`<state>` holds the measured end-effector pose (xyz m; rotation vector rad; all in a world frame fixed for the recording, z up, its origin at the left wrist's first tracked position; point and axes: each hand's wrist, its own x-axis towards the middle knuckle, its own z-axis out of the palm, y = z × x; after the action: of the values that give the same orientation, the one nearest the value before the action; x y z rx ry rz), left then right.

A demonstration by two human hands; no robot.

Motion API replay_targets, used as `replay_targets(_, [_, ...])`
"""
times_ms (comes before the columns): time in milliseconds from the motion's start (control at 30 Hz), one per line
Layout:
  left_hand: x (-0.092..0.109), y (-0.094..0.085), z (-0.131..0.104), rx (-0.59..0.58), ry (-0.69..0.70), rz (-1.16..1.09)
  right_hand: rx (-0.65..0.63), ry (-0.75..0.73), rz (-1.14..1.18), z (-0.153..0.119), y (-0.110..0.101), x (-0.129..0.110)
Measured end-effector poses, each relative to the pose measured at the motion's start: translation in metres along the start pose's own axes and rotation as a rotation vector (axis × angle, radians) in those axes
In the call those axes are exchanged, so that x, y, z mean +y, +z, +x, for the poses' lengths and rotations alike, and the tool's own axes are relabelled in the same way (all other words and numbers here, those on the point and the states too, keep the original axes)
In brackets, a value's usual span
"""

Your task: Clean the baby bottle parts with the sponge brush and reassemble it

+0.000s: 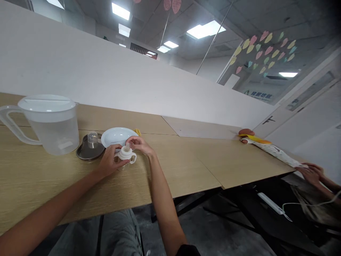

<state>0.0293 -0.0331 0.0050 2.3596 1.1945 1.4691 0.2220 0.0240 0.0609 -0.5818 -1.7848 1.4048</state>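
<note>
A small baby bottle (125, 153) with a white collar and two side handles stands upright over the wooden table. Around its left side my left hand (110, 160) is closed, with the thumb across the front. My right hand (138, 143) pinches the clear nipple (127, 147) at the top of the bottle. Just behind both hands is a white oval bowl (115, 135), partly covered by them. To the left, a steel tray (89, 153) holds a clear dome-shaped cap (92, 138).
A large lidded plastic pitcher (57, 126) stands at the far left. Something yellow (137, 132) lies behind the bowl. At the right, another person's hands (311, 173) touch a white patterned cloth (274, 152) beside a yellow item (255, 138). A low white partition (119, 78) runs behind the table.
</note>
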Motion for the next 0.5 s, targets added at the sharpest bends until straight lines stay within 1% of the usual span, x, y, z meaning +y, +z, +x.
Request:
replay_targets(67, [0.0013,-0.0016,0.0014,-0.024,0.009,0.008,-0.016,-0.019,0.016,-0.0008,-0.0009,-0.0012])
replay_targets(167, [0.0029,-0.0021,0.0016,-0.049,0.039,0.004,0.003,-0.002,0.022,-0.0012,-0.0029,0.0001])
replay_targets(233, [0.003,-0.0005,-0.0001,-0.031,0.026,-0.01,0.02,0.034,-0.008,-0.0007,-0.0037,0.0016])
replay_targets(300, [0.0026,0.0016,-0.0024,0.02,-0.024,-0.026,0.044,0.036,-0.052,0.0004,-0.0035,0.0022])
replay_targets(400, [0.0023,0.0032,-0.0048,0.071,-0.055,-0.023,0.097,-0.053,-0.086,0.0018,-0.0021,0.0011])
replay_targets(500, [0.0034,0.0018,-0.0037,0.058,-0.018,0.013,0.099,-0.101,-0.081,0.002,0.0004,-0.0005])
